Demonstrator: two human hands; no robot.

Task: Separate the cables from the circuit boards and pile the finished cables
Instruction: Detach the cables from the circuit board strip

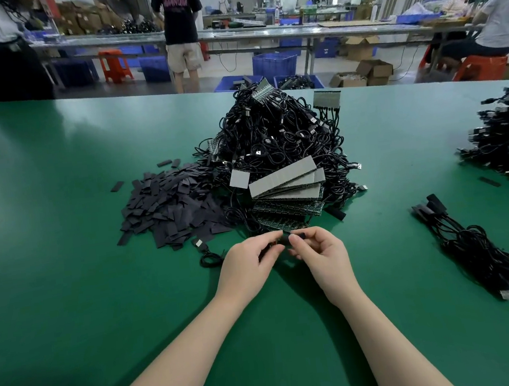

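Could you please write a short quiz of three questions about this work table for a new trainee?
1. True or false: both hands pinch one small black piece near the circuit boards.
2. Which lies left of the big cable heap? A) flat black strips B) red stools C) blue crates
3. Fill in: the small bundle of cables lies to the person's ____.

Key: 1 true: left hand, right hand. 2 A, the flat black strips. 3 right.
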